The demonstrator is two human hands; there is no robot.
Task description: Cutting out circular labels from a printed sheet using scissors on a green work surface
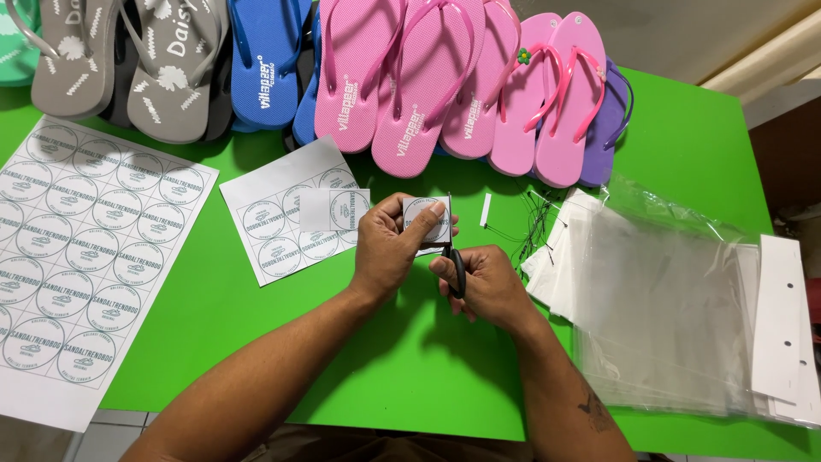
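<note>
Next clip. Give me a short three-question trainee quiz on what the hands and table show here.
1. True or false: the right hand works black-handled scissors.
2. What does the left hand hold? A) a pink flip-flop B) a small paper piece with a round label C) a clear bag
3. Which side of the green table holds the clear plastic bags, by the person's own sides?

Key: 1 true. 2 B, the cut label piece. 3 The right; the full label sheet lies on the left.
</note>
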